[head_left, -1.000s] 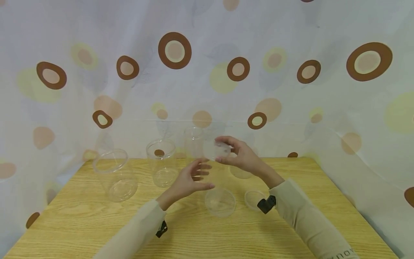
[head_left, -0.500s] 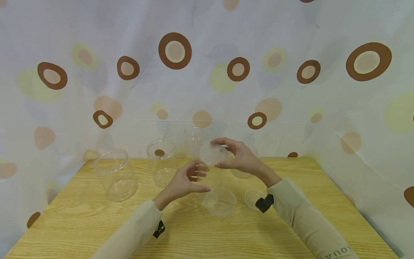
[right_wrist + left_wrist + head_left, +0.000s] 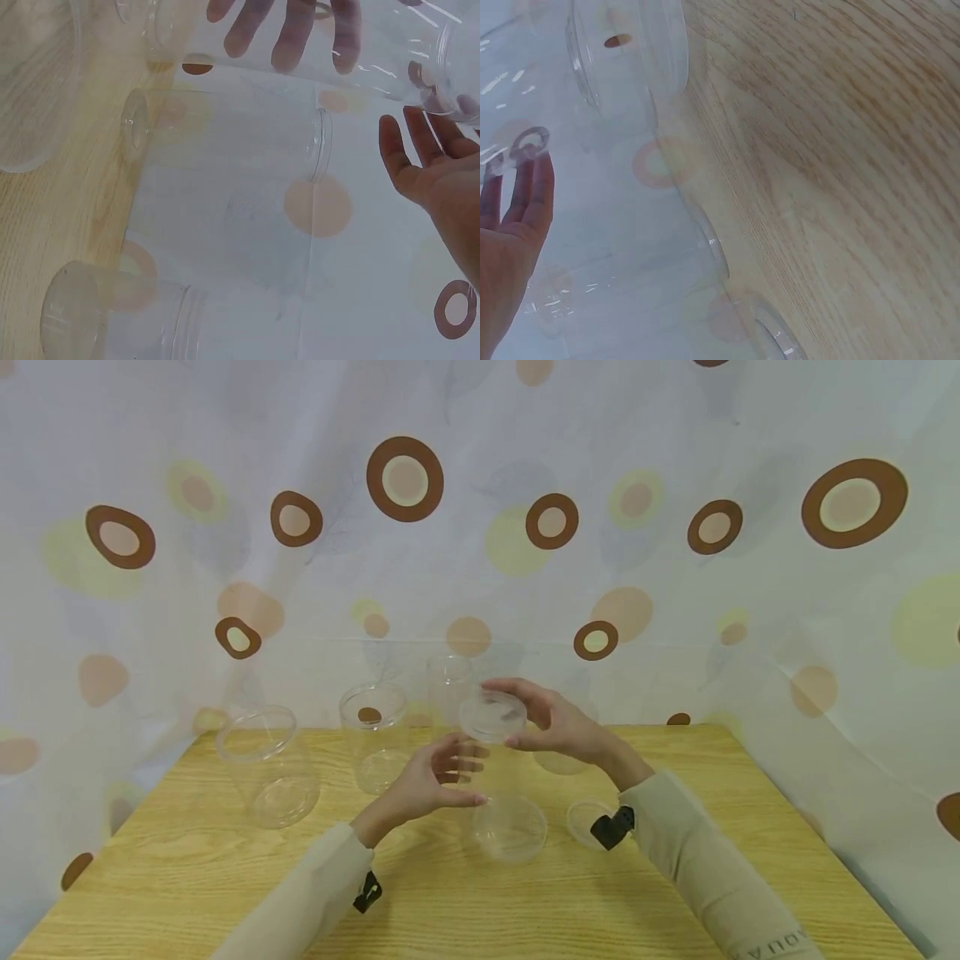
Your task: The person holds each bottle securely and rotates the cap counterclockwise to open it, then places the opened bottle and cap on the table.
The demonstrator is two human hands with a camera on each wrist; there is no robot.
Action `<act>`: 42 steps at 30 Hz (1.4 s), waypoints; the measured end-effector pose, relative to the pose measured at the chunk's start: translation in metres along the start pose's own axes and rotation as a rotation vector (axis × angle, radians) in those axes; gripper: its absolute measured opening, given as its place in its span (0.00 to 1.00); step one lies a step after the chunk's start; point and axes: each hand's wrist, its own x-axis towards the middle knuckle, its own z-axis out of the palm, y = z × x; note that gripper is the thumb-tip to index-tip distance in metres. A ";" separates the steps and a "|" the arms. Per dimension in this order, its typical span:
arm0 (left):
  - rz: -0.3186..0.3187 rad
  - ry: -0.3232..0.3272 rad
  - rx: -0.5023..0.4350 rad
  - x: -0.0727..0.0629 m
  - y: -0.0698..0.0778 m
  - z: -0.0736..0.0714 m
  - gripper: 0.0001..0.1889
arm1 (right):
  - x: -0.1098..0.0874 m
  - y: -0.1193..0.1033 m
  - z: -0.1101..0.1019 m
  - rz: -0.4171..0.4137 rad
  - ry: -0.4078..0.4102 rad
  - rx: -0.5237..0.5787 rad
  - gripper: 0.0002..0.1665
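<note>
A clear plastic jar (image 3: 501, 768) stands between my hands in the head view, hard to see against the table. My left hand (image 3: 427, 781) holds its body, thumb in front and fingers spread behind. Those fingers show through the jar wall in the right wrist view. At the jar's top is a clear round lid (image 3: 491, 717), its edge pinched by my right hand (image 3: 558, 722). How firmly the lid sits on the rim, I cannot tell. In the left wrist view my left hand (image 3: 514, 232) is partly cut off.
Wide clear jars without lids stand on the left (image 3: 273, 768) and left of centre (image 3: 375, 739). Behind are a slim jar (image 3: 448, 681) and another jar (image 3: 562, 762), partly hidden by my right hand. A large clear disc (image 3: 517, 843) and a smaller one (image 3: 583, 818) lie on the wooden table.
My right hand has brought the lid slightly left and down, and it now appears more level at the jar's top. My left hand has shifted a little left. The other jars have not moved.
</note>
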 end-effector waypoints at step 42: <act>0.008 0.021 0.013 -0.013 0.004 -0.009 0.37 | -0.004 -0.003 0.023 0.053 0.247 -0.126 0.40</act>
